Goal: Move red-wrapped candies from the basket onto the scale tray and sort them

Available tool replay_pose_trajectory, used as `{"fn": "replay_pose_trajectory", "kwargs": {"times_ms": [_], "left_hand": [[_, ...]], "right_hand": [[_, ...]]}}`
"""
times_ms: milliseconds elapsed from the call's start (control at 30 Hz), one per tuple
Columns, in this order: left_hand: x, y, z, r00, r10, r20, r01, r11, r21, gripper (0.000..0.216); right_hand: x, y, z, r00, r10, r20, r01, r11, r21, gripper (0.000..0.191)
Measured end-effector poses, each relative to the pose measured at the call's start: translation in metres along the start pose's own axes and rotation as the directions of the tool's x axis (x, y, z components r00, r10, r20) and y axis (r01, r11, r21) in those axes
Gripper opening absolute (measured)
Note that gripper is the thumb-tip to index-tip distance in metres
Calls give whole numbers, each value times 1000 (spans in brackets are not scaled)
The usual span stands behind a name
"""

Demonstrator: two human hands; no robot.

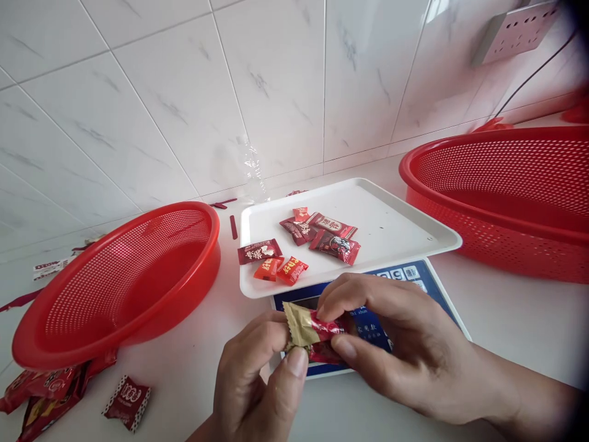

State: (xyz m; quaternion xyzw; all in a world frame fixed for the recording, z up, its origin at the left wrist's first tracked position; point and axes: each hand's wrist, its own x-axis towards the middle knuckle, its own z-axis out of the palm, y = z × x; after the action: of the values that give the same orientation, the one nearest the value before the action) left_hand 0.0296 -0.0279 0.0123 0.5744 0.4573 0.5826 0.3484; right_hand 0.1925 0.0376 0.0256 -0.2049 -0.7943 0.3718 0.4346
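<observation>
Between both hands, in front of the scale, is a small candy packet (306, 326) in gold and red wrapping. My left hand (262, 365) pinches its gold crimped end between thumb and fingers. My right hand (400, 344) grips the red end, partly covering it; another dark red wrapped piece seems to lie just beneath. Behind them stands a kitchen scale (430, 279) with a blue keypad panel and a white weighing tray (381, 215). Several wrapped candies lie on the tray, among them a dark red packet (335, 245) and an orange-red one (292, 270).
A red perforated basket (207, 245) stands tilted-looking at left, a larger red basket (460, 245) at right. A clear plastic bottle (253, 172) is by the tiled wall. A dark red packet (127, 402) and red bags (59, 387) lie front left. A power strip (515, 34) is on the wall.
</observation>
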Motion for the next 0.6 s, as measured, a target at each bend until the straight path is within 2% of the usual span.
{"fn": "replay_pose_trajectory", "kwargs": {"times_ms": [100, 200, 267, 333, 433, 600], "left_hand": [[6, 3, -2, 989, 115, 97, -122, 991, 63, 22], [10, 3, -6, 966, 162, 202, -186, 977, 106, 20], [12, 2, -7, 948, 192, 255, -222, 970, 95, 18], [12, 1, -7, 935, 204, 289, -230, 971, 62, 17], [12, 1, -8, 933, 186, 309, -199, 980, 10, 16], [12, 1, -9, 948, 125, 293, -116, 992, -48, 16]], "right_hand": [[0, 4, 2, 991, -132, 22, 134, 985, -111, 15], [0, 6, 2, 972, -235, 28, 237, 968, -78, 12], [1, 5, 1, 969, -245, 17, 245, 969, -26, 8], [1, 2, 0, 984, -179, 15, 178, 983, 46, 9], [2, -2, -1, 999, -16, 41, 9, 985, 174, 11], [3, -5, 0, 985, 144, 97, -169, 918, 359, 14]]}}
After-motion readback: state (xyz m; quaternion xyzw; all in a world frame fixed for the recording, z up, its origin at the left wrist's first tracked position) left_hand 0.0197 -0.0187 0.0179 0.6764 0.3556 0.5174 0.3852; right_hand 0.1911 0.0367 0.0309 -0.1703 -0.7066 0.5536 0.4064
